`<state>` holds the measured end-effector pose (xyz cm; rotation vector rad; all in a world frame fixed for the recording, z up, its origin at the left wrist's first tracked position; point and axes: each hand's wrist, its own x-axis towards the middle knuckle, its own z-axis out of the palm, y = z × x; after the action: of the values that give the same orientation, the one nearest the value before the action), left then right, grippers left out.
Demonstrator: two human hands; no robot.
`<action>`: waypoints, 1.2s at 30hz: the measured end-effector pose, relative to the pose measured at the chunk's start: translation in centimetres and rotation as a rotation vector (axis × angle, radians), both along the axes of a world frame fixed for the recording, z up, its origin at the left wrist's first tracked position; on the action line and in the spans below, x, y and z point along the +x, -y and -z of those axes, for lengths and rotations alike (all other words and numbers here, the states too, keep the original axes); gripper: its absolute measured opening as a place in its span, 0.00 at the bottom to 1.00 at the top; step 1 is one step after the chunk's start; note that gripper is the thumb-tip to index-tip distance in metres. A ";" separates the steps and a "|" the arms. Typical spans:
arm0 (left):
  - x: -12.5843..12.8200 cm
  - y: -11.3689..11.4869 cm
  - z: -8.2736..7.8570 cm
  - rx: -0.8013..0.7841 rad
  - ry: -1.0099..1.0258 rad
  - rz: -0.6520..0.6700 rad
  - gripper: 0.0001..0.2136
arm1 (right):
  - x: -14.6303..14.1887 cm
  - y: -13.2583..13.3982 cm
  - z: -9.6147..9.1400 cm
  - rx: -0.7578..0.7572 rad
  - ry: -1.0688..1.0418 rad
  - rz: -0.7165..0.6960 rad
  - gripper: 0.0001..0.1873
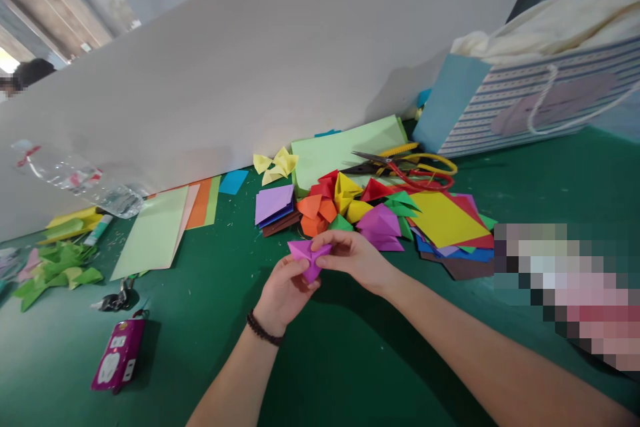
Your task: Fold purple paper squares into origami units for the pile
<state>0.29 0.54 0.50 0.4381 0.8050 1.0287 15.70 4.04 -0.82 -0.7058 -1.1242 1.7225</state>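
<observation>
Both of my hands hold a folded purple origami piece (307,258) above the green table mat (345,373). My left hand (284,293), with a dark bead bracelet (264,328) on its wrist, grips the piece from below. My right hand (354,259) pinches its upper right side. Just beyond my hands lies a heap of folded paper pieces (337,203) in red, orange, yellow, green and purple. To its left is a small stack of purple-topped paper (275,204), and to its right is a spread of coloured square sheets (443,219).
Two pairs of scissors (405,168) lie on pale green paper (340,150) against a white board (225,67). A plastic bottle (80,177) leans on the board. A striped gift bag (540,97) stands at right. A magenta packet (119,353) and green paper shapes (53,270) lie at left.
</observation>
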 end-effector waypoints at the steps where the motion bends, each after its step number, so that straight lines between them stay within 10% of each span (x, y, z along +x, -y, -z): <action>1: 0.0 0.0 0.0 0.005 -0.003 0.001 0.11 | 0.0 0.0 0.0 0.010 0.020 0.002 0.12; 26: -0.5 0.0 0.0 0.105 -0.147 -0.058 0.15 | 0.8 -0.6 0.0 0.092 0.019 0.004 0.14; 36: -0.5 -0.5 -0.1 0.147 -0.162 -0.028 0.13 | 0.9 0.8 -2.3 0.755 0.522 0.276 0.12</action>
<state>-0.18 1.00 0.56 0.6437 0.8849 1.0929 16.62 3.24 1.50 -0.7837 -1.7919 0.7807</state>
